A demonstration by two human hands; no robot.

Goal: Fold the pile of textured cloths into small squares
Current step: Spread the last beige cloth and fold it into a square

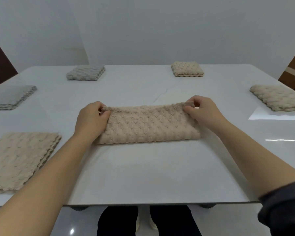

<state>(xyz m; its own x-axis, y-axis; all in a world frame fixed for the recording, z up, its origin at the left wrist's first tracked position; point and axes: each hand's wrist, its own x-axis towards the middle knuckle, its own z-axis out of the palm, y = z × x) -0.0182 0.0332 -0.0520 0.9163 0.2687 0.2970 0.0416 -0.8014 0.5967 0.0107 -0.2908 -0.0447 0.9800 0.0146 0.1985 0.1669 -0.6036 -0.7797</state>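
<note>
A beige textured cloth (148, 124) lies in the middle of the white table (143, 176), folded into a long band running left to right. My left hand (90, 119) pinches its far left corner between thumb and fingers. My right hand (203, 109) pinches the far right corner the same way. The far edge of the cloth is lifted slightly between the two hands.
A flat beige stack (19, 159) lies at the near left and a grey stack (10, 97) behind it. A folded grey square (85, 72) and a folded beige square (187, 68) sit at the back. Another beige pile (279, 97) lies at the right edge.
</note>
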